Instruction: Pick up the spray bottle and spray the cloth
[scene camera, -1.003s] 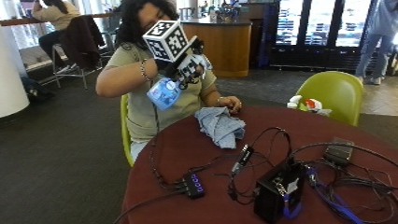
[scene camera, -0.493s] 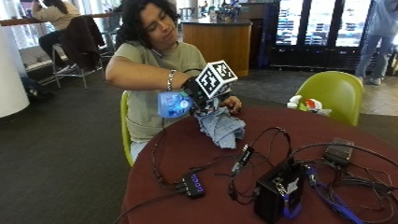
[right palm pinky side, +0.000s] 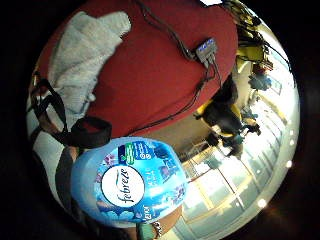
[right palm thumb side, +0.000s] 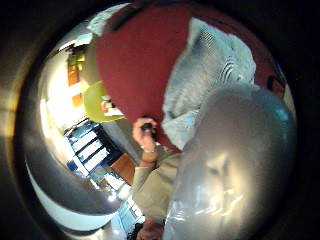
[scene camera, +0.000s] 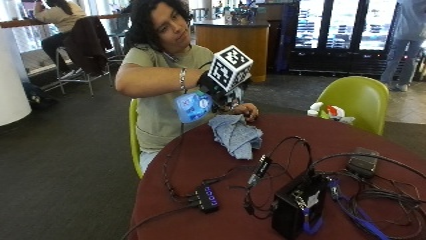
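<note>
My right hand (scene camera: 212, 86) is wrapped around the spray bottle (scene camera: 194, 106), held in the air at the table's far edge. Cloth (scene camera: 234, 136) lies just below and right of it. Nozzle needs to point down-right.

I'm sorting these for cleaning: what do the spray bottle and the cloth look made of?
The spray bottle looks like glossy light-blue plastic with a printed label; highlights show on its smooth body. The cloth looks like soft, matte grey-blue woven or knit fabric: it lies crumpled in folds, with a ribbed texture in the palm view.
</note>
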